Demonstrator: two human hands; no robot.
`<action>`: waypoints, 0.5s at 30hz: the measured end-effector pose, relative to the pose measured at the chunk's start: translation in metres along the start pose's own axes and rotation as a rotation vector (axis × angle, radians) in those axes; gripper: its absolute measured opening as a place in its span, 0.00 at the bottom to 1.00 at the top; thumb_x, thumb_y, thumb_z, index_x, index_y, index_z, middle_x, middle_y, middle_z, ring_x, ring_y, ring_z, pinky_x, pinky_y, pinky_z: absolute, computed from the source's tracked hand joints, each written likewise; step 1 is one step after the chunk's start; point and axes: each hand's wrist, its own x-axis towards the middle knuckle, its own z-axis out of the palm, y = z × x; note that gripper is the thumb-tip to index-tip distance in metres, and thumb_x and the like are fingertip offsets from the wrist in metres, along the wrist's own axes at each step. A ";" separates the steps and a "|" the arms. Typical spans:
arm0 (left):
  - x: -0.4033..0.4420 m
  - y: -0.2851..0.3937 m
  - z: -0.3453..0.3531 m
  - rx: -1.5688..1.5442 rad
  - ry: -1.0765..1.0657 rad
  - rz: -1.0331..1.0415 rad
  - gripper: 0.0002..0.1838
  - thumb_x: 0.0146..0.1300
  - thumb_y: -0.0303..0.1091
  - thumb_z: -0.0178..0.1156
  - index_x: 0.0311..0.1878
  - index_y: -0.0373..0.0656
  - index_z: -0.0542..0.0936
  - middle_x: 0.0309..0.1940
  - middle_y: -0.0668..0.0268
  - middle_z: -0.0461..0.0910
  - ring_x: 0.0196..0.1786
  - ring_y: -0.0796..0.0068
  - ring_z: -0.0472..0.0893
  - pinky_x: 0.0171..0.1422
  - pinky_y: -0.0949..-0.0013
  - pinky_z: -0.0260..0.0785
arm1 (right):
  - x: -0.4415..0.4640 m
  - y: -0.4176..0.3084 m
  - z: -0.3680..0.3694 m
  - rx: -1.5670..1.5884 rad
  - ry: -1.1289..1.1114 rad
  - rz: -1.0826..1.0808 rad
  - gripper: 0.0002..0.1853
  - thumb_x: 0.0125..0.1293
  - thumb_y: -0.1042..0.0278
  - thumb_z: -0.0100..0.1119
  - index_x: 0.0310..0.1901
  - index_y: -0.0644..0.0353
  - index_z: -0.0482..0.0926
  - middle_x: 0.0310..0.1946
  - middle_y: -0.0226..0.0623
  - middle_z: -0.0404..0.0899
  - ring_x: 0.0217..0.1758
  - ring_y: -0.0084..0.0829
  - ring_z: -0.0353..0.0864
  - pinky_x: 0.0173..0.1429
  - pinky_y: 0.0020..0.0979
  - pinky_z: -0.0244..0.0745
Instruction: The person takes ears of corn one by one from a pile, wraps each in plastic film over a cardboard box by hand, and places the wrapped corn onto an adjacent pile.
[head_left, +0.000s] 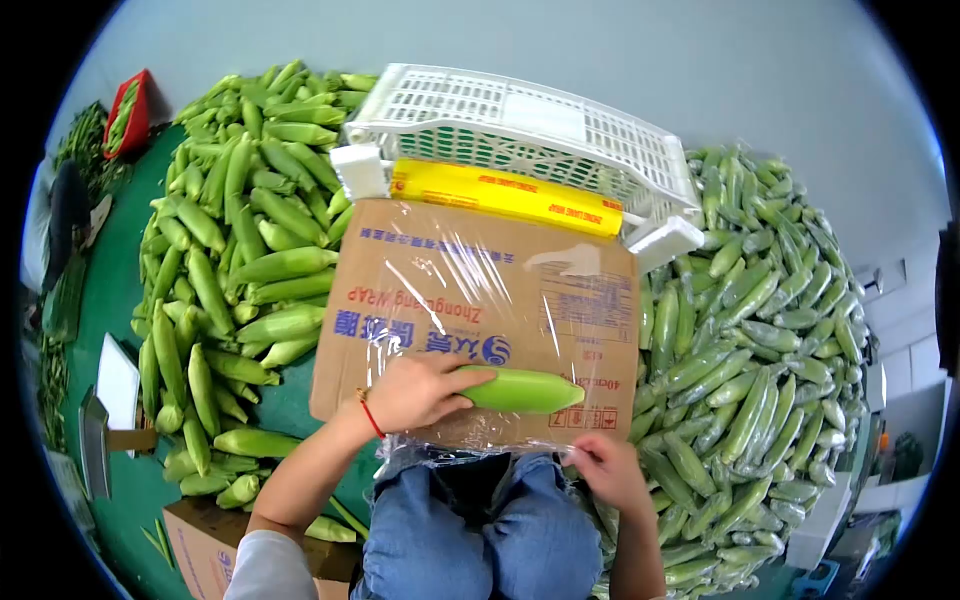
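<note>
Fingers of the left hand (415, 393) curl round corn (528, 391), right hand's (612, 472) pinch film (530, 446) at 5 o'clock; wrapping, seemingly, now calls for a fold

a produce-packing room: loose corn (240, 220), wrapped corn (750, 350), film roll (510, 195)

The left forearm (318, 470) was slanted inward, and the left hand (425, 390) had its back upward, the fingers (468, 379) partly bent toward the right. The right hand (608, 468) was held closer in, its thumb and forefinger pinched together.
</note>
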 end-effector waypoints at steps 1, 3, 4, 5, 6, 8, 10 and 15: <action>0.005 -0.009 0.002 -0.039 -0.020 0.005 0.26 0.58 0.38 0.65 0.62 0.53 0.76 0.53 0.61 0.79 0.50 0.58 0.81 0.52 0.60 0.75 | 0.010 0.003 -0.001 0.165 0.094 -0.119 0.13 0.64 0.69 0.60 0.49 0.63 0.77 0.38 0.42 0.82 0.46 0.41 0.81 0.53 0.35 0.75; 0.002 -0.009 0.011 -0.054 -0.019 -0.037 0.26 0.59 0.38 0.64 0.62 0.53 0.76 0.53 0.61 0.79 0.52 0.58 0.80 0.53 0.60 0.75 | 0.031 0.007 0.013 0.501 0.263 -0.338 0.17 0.63 0.68 0.62 0.53 0.64 0.75 0.46 0.43 0.81 0.56 0.41 0.77 0.63 0.36 0.69; 0.005 -0.003 0.014 -0.014 0.018 -0.070 0.26 0.59 0.38 0.64 0.62 0.53 0.76 0.53 0.61 0.79 0.53 0.58 0.80 0.53 0.59 0.74 | 0.050 -0.003 0.022 0.204 0.268 -0.413 0.19 0.64 0.64 0.62 0.54 0.63 0.75 0.49 0.43 0.79 0.59 0.42 0.73 0.65 0.39 0.66; 0.009 -0.001 0.015 0.034 0.064 -0.102 0.26 0.58 0.37 0.65 0.63 0.53 0.76 0.53 0.61 0.79 0.54 0.57 0.79 0.54 0.59 0.74 | 0.073 -0.015 0.028 -0.097 0.270 -0.495 0.21 0.64 0.60 0.63 0.54 0.62 0.75 0.52 0.43 0.77 0.63 0.43 0.69 0.67 0.41 0.63; 0.005 0.002 0.021 0.100 0.200 -0.106 0.27 0.59 0.37 0.65 0.63 0.49 0.75 0.56 0.54 0.77 0.57 0.53 0.77 0.56 0.59 0.74 | 0.091 -0.013 0.032 -0.275 0.339 -0.557 0.22 0.63 0.57 0.63 0.54 0.61 0.75 0.51 0.42 0.77 0.61 0.43 0.70 0.65 0.42 0.64; -0.021 0.022 0.035 0.144 0.414 -0.208 0.28 0.59 0.37 0.65 0.64 0.46 0.74 0.58 0.48 0.74 0.57 0.50 0.76 0.58 0.59 0.73 | 0.125 -0.002 0.040 -0.631 0.480 -0.679 0.24 0.63 0.50 0.62 0.53 0.59 0.76 0.48 0.40 0.78 0.56 0.43 0.73 0.60 0.44 0.66; -0.051 0.027 0.056 0.209 0.414 -0.289 0.30 0.58 0.38 0.67 0.63 0.41 0.72 0.59 0.41 0.70 0.56 0.47 0.76 0.60 0.58 0.71 | 0.140 0.001 0.036 -0.668 0.497 -0.691 0.25 0.62 0.46 0.61 0.52 0.59 0.76 0.47 0.39 0.78 0.54 0.42 0.73 0.56 0.43 0.67; -0.039 -0.038 -0.006 -0.077 0.649 -0.277 0.11 0.58 0.32 0.65 0.40 0.36 0.81 0.49 0.49 0.76 0.48 0.53 0.79 0.51 0.60 0.74 | 0.144 -0.003 0.036 -0.661 0.529 -0.738 0.20 0.60 0.46 0.62 0.43 0.55 0.80 0.41 0.35 0.78 0.48 0.39 0.74 0.48 0.42 0.69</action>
